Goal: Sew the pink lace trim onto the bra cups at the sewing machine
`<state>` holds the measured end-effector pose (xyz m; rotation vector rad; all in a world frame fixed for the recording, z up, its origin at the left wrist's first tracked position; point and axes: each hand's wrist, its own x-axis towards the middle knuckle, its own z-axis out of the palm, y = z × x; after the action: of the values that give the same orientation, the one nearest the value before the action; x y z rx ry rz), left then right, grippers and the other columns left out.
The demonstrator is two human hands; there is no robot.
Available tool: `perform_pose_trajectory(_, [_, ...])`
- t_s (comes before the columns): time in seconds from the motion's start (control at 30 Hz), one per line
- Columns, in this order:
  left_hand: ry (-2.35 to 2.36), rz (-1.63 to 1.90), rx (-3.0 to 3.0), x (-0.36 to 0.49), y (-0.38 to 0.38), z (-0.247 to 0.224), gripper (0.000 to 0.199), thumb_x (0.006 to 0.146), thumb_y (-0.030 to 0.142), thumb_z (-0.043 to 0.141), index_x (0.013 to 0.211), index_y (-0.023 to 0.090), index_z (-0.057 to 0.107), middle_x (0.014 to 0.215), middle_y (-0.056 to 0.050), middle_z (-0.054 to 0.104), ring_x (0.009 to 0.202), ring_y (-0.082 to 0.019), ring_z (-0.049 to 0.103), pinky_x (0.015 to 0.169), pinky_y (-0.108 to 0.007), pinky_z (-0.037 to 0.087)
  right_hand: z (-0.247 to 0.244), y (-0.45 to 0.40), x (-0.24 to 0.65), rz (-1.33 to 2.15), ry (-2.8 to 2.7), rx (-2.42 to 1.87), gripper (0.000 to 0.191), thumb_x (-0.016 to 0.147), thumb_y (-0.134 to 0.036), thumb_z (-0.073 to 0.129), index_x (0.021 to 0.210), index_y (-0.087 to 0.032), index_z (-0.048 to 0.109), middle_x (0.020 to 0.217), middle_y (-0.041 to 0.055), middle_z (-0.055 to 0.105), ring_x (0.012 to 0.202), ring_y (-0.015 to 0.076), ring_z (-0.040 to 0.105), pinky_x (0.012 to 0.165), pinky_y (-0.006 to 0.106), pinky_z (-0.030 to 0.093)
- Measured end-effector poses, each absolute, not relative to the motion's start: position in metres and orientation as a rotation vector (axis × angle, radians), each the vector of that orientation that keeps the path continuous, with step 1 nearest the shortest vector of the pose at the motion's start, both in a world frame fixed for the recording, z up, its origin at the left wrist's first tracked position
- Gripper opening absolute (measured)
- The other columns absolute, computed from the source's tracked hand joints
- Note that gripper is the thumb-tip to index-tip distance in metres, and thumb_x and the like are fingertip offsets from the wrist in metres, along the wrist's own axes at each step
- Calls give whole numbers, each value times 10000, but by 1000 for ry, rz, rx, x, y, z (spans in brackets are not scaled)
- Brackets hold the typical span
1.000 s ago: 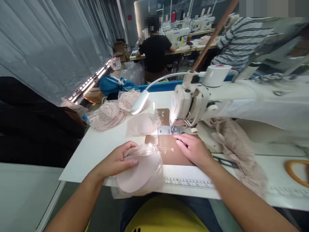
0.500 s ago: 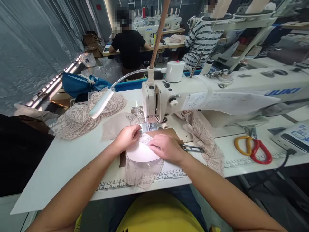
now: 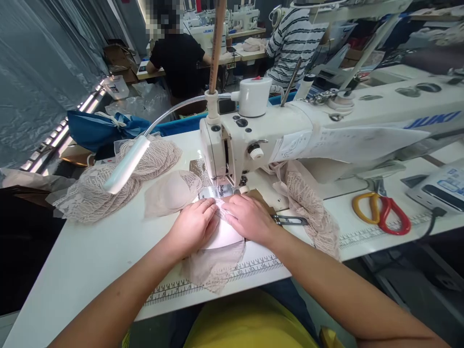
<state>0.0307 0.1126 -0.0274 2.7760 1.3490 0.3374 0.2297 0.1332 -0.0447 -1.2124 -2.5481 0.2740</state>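
Observation:
A pale, rounded cup-shaped piece (image 3: pixel 221 235) lies in front of the sewing machine's needle, with beige lace fabric (image 3: pixel 213 268) spreading from under it toward the table edge. My left hand (image 3: pixel 195 223) rests on its left side, fingers lying fairly flat and close together. On the other side, my right hand (image 3: pixel 250 217) has its fingers curled, with the thumb against the lace at the top of the piece. Both hands partly hide the cloth. The presser foot (image 3: pixel 224 189) of the white sewing machine (image 3: pixel 250 140) is just beyond my fingertips.
Another lace cup piece (image 3: pixel 174 191) lies left of the needle, near stacked lace pieces (image 3: pixel 108 186) under a lamp (image 3: pixel 126 164). Right are bunched lace (image 3: pixel 308 208), thread snips (image 3: pixel 292 220) and scissors (image 3: pixel 384 212). Two people sit beyond at other machines.
My left hand has flattened onto the cup piece, covering more of it, and come closer to my right hand. The cloth sits nearer the needle. The camera view has shifted.

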Motion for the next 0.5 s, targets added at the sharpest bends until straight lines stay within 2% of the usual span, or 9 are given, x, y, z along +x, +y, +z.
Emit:
perform_pose_trajectory(0.17, [1267,302,2787,26,126,-34,401,931,273,443,1243,58,573,1306,-207,572,1186,-320,560,980,-477,502,-45,136,229,255,-2548,-1274,226,923,-260,512,1081,-185,656,914,51,611,831,191,513,756,318,382])
perform_pose_trajectory(0.5, [1184,236,2750,20,143,-34,498,937,338,431,1311,24,526,1367,-238,510,1250,-335,511,1042,-479,459,-44,140,226,179,-2549,-1347,192,917,-238,490,1003,-175,650,881,57,622,828,207,533,695,329,349])
